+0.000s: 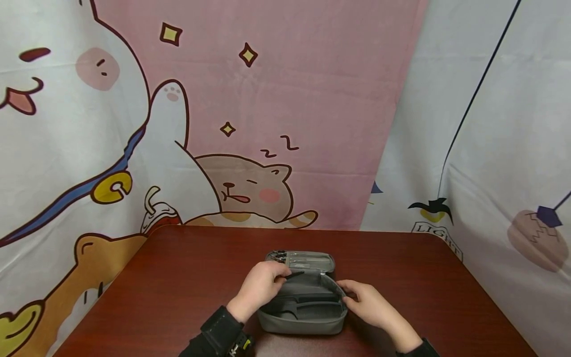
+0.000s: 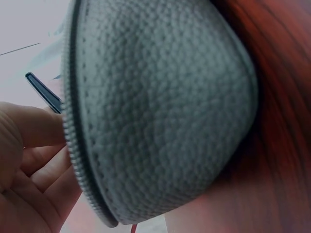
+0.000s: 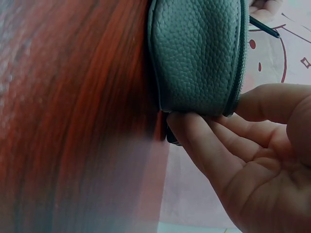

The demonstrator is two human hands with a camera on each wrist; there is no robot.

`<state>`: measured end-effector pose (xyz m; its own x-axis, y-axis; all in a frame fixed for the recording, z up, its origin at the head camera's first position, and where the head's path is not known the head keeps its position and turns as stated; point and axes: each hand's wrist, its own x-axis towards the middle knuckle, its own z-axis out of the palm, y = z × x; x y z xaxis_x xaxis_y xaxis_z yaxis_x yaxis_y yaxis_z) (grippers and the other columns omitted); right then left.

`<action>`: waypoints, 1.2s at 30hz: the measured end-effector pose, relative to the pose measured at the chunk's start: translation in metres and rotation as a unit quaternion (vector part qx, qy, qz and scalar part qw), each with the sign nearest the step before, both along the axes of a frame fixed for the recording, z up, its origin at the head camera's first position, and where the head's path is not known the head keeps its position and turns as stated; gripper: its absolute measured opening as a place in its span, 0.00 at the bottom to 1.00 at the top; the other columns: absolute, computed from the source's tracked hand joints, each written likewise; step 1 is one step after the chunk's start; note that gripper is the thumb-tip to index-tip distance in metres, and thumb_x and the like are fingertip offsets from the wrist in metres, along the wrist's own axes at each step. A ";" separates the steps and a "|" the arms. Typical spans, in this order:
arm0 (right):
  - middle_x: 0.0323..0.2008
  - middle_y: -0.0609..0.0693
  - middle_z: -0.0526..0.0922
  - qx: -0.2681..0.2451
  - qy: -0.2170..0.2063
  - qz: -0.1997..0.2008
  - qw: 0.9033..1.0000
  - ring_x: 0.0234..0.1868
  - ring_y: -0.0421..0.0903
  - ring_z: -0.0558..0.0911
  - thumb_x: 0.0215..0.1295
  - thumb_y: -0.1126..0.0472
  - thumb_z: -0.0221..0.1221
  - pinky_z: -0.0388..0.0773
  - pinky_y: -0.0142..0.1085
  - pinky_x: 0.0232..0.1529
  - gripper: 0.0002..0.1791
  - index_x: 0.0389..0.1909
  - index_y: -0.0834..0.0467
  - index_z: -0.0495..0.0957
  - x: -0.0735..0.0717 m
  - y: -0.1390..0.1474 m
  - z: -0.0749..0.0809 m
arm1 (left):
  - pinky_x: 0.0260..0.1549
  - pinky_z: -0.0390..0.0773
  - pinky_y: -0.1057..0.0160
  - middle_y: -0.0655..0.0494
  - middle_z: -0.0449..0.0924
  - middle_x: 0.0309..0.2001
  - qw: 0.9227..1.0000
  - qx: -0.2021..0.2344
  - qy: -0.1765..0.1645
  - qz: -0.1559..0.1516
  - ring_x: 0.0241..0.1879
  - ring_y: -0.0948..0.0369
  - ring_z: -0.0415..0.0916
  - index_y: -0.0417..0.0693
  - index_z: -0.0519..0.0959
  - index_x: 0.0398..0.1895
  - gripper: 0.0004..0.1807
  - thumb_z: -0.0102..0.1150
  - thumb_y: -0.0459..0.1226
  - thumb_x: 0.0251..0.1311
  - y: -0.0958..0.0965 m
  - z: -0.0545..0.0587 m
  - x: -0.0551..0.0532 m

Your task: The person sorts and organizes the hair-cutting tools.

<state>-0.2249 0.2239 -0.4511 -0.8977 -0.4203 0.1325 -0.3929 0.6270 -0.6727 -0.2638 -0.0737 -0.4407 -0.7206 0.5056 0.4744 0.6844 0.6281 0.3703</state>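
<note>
A grey-green zip case [image 1: 301,325] of pebbled leather-like material lies unzipped on the table, lid folded back. Inside are dark grey dividers [image 1: 318,310]. Over the far left part of the opening, my left hand [image 1: 260,285] pinches a slim black stick-like piece [image 1: 295,274]; its narrow end also pokes out past the zip edge [image 2: 73,141] in the left wrist view. I cannot tell what kind of tool it is. My right hand [image 1: 368,302] grips the case's right rim, thumb at the zipper and fingers against the outer wall [image 3: 199,63].
The folded-back lid carries a clear pocket [image 1: 310,260] with shiny metal items [image 1: 278,256] at its left end. Beneath the case is a reddish-brown wooden table [image 1: 200,277]. A cartoon-printed cloth [image 1: 312,99] hangs behind the table's far edge.
</note>
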 end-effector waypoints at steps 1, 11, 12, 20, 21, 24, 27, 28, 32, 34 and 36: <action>0.52 0.58 0.82 0.001 0.001 -0.001 1.000 0.51 0.57 0.82 0.67 0.68 0.58 0.80 0.45 0.47 0.18 0.57 0.66 0.77 0.000 0.000 0.000 | 0.40 0.81 0.63 0.57 0.86 0.40 1.000 -0.003 0.002 -0.002 0.42 0.60 0.82 0.49 0.87 0.40 0.13 0.66 0.25 0.57 0.000 -0.001 0.000; 0.51 0.56 0.82 0.012 0.004 -0.006 1.000 0.50 0.55 0.82 0.67 0.70 0.57 0.80 0.41 0.45 0.18 0.57 0.64 0.78 -0.001 -0.002 -0.001 | 0.38 0.81 0.64 0.58 0.86 0.38 0.999 -0.048 0.012 -0.005 0.41 0.61 0.83 0.49 0.88 0.39 0.11 0.67 0.26 0.56 0.003 -0.006 -0.005; 0.51 0.56 0.83 0.013 0.005 -0.007 1.000 0.50 0.54 0.82 0.66 0.70 0.57 0.80 0.41 0.45 0.18 0.56 0.64 0.78 0.000 -0.002 -0.001 | 0.38 0.81 0.65 0.58 0.86 0.38 0.999 -0.052 0.014 -0.006 0.41 0.61 0.83 0.50 0.88 0.39 0.11 0.67 0.26 0.56 0.003 -0.007 -0.005; 0.50 0.56 0.83 0.006 -0.004 -0.005 1.000 0.49 0.55 0.82 0.66 0.69 0.59 0.80 0.42 0.44 0.18 0.56 0.64 0.78 0.000 -0.002 0.000 | 0.35 0.80 0.65 0.61 0.86 0.36 0.996 -0.089 0.021 -0.003 0.38 0.63 0.83 0.52 0.88 0.37 0.10 0.69 0.28 0.55 0.005 -0.012 -0.009; 0.50 0.56 0.83 0.005 -0.005 -0.005 1.000 0.49 0.55 0.83 0.66 0.68 0.59 0.80 0.42 0.44 0.18 0.56 0.64 0.78 0.000 -0.002 0.000 | 0.35 0.80 0.65 0.61 0.86 0.36 0.995 -0.094 0.022 -0.002 0.38 0.63 0.83 0.52 0.88 0.37 0.10 0.69 0.28 0.55 0.006 -0.012 -0.009; 0.49 0.55 0.83 0.005 -0.007 -0.006 1.000 0.48 0.55 0.83 0.66 0.68 0.60 0.80 0.42 0.43 0.18 0.56 0.64 0.78 -0.001 -0.001 0.000 | 0.35 0.80 0.66 0.62 0.86 0.36 0.994 -0.104 0.022 0.000 0.38 0.63 0.82 0.53 0.89 0.36 0.10 0.70 0.28 0.54 0.007 -0.012 -0.009; 0.49 0.55 0.83 0.006 -0.011 -0.009 1.000 0.48 0.54 0.83 0.66 0.68 0.60 0.80 0.42 0.42 0.18 0.56 0.63 0.78 0.000 -0.001 -0.001 | 0.34 0.80 0.66 0.62 0.86 0.36 0.993 -0.114 0.021 0.003 0.38 0.64 0.82 0.53 0.89 0.37 0.10 0.70 0.29 0.54 0.008 -0.013 -0.009; 0.49 0.55 0.83 0.005 -0.011 -0.008 1.000 0.48 0.54 0.83 0.66 0.68 0.60 0.80 0.42 0.42 0.18 0.56 0.63 0.78 0.000 -0.001 -0.001 | 0.34 0.80 0.66 0.63 0.86 0.36 0.993 -0.117 0.020 0.004 0.38 0.64 0.82 0.53 0.89 0.37 0.10 0.70 0.29 0.54 0.009 -0.013 -0.009; 0.49 0.55 0.83 0.004 -0.010 -0.006 1.000 0.48 0.54 0.83 0.66 0.68 0.60 0.80 0.41 0.41 0.18 0.56 0.64 0.78 0.000 -0.001 -0.001 | 0.34 0.80 0.65 0.62 0.86 0.36 0.992 -0.123 0.022 0.010 0.38 0.64 0.82 0.53 0.89 0.37 0.10 0.70 0.30 0.54 0.010 -0.013 -0.010; 0.49 0.55 0.83 0.005 -0.010 -0.009 1.000 0.47 0.53 0.83 0.66 0.68 0.60 0.79 0.40 0.41 0.18 0.56 0.64 0.78 -0.001 -0.001 -0.001 | 0.34 0.80 0.65 0.62 0.86 0.36 0.992 -0.123 0.022 0.014 0.38 0.64 0.82 0.53 0.89 0.37 0.10 0.71 0.30 0.53 0.010 -0.013 -0.010; 0.49 0.54 0.83 0.009 -0.012 -0.014 1.000 0.47 0.52 0.83 0.66 0.68 0.60 0.79 0.39 0.41 0.18 0.56 0.63 0.78 0.000 -0.001 0.000 | 0.35 0.81 0.64 0.62 0.86 0.37 0.992 -0.123 0.019 0.017 0.39 0.64 0.82 0.53 0.89 0.38 0.10 0.70 0.30 0.54 0.011 -0.013 -0.010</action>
<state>-0.2251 0.2224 -0.4514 -0.9117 -0.3978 0.1027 -0.3589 0.6496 -0.6703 -0.2739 -0.0632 -0.4534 -0.7234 0.5850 0.3668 0.6717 0.7192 0.1776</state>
